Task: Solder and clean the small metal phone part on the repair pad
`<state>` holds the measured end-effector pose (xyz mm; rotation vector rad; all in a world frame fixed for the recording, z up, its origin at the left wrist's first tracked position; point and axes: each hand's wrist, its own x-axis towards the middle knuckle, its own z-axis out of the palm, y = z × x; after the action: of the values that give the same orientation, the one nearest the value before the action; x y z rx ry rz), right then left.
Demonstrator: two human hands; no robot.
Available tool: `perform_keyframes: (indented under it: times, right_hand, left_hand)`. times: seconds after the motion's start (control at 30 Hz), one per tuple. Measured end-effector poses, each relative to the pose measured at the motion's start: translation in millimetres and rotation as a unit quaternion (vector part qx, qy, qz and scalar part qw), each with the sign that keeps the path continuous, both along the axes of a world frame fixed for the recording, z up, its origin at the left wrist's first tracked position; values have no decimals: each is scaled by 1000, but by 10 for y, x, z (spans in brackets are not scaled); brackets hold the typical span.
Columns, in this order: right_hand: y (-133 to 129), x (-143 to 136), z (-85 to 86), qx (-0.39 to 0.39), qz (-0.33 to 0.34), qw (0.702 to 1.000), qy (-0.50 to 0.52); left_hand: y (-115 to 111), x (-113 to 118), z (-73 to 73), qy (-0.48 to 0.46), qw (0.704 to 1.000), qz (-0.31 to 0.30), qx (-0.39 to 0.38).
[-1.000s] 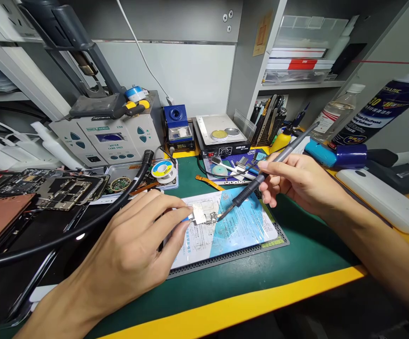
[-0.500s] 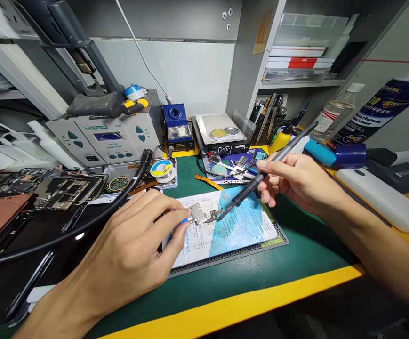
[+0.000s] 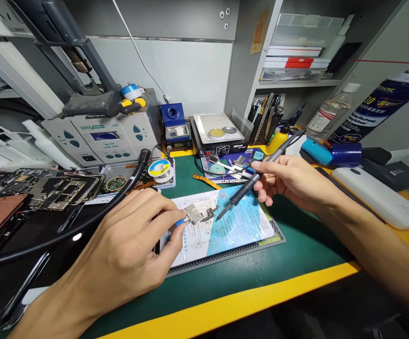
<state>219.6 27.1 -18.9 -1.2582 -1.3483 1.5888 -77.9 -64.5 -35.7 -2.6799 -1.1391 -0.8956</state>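
Between thumb and forefinger, my left hand (image 3: 137,235) pinches a blue-handled tool (image 3: 180,221), most of it hidden. At its tip lies a small silver metal part (image 3: 194,214), with a small dark circuit piece (image 3: 210,214) at its right end. My right hand (image 3: 285,181) is closed around a grey soldering iron (image 3: 246,188), slanted down to the left. The iron's pointed tip is just right of the circuit piece, with a small gap between them. Beneath lies a blue and white printed sheet (image 3: 246,226) on a grey perforated mat (image 3: 225,256).
A black hose (image 3: 94,219) crosses the left side, over phone boards (image 3: 59,190). Behind are a grey hot air station (image 3: 108,136), a solder spool (image 3: 159,169) and a hot plate (image 3: 221,149). Bottles and a spray can (image 3: 377,106) stand at the right.
The iron's tip has come slightly away from the circuit piece. The silver part has shifted and turned a little in my left hand's tool. The view has moved slightly.
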Motion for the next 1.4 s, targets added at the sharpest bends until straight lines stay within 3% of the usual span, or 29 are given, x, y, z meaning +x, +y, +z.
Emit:
perform_keyframes:
  times: [0.5,1.4]
  right_hand:
    - [44,46,69,47,-67,997,-4]
    - [-17,-16,5,109,-61,991,43]
  left_hand:
    - [18,5,-26,3,1000,3,30]
    - [2,-17,-50,6,1000,3,18]
